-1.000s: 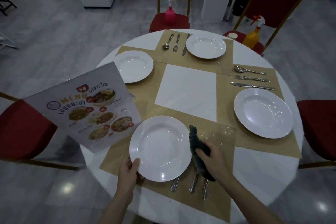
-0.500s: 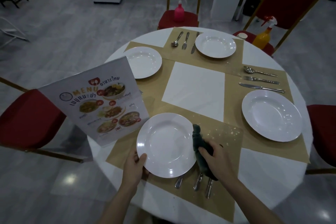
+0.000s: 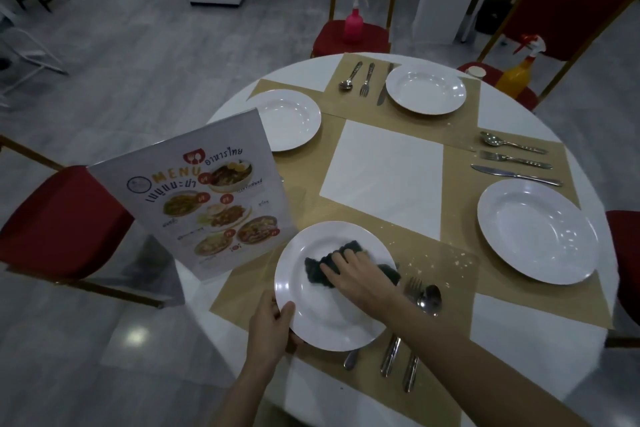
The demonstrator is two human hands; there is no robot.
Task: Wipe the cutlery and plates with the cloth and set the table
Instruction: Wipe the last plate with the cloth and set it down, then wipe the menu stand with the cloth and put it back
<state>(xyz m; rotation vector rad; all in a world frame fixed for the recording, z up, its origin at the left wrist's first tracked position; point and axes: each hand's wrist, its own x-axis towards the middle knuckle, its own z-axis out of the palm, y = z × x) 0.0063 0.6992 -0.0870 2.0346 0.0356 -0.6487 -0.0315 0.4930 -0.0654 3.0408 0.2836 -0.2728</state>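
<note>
The nearest white plate [image 3: 322,315] is tilted up above the tan placemat [image 3: 446,274] at the table's near side. My left hand [image 3: 273,326] grips its lower left rim, thumb on top. My right hand [image 3: 356,274] presses a dark green cloth [image 3: 317,272] flat onto the plate's upper part, fingers stretched out. A fork and spoon [image 3: 427,298] lie right of the plate; my forearm covers their middles, and a third handle [image 3: 351,359] shows below the plate.
Other white plates sit at the left [image 3: 287,120], far [image 3: 425,88] and right [image 3: 536,230] places, with cutlery sets [image 3: 512,163] beside two. A standing menu card [image 3: 204,198] is left of my plate. Spray bottles [image 3: 353,19] stand on red chairs beyond.
My right hand has moved left from beside the plate onto it, spreading the cloth flat on its surface. My left hand still holds the rim; the plate is tilted up.
</note>
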